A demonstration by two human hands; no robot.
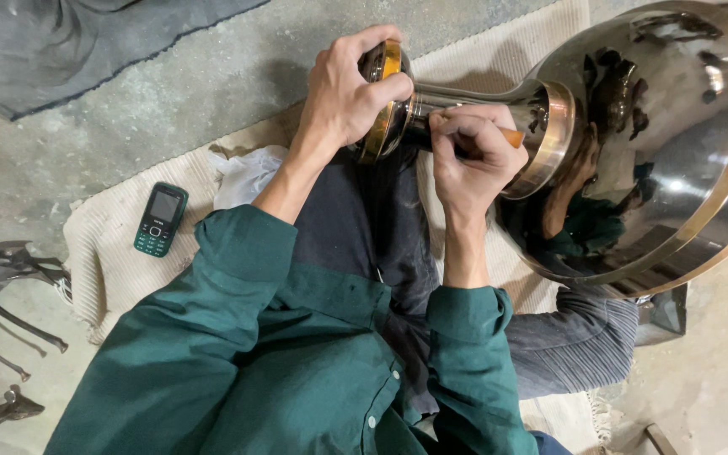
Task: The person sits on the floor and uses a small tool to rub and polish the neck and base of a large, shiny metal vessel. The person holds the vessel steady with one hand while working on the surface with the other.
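Note:
A large shiny metal goblet-shaped vessel (676, 143) with brass bands lies on its side across my lap, its wide bowl at the right. My left hand (349, 94) grips its round brass-rimmed foot (385, 101) at the left end. My right hand (469, 156) is closed around a small tool with an orange-brown handle (511, 136), held against the narrow stem (465, 94) between foot and bowl. The tool's tip is hidden by my fingers.
I sit on a cream woven mat (111, 253) over a concrete floor. A small green mobile phone (160, 219) and a white cloth (246, 173) lie on the mat at left. Dark metal animal figures (2, 286) lie at the far left. A grey cloth (69, 42) is top left.

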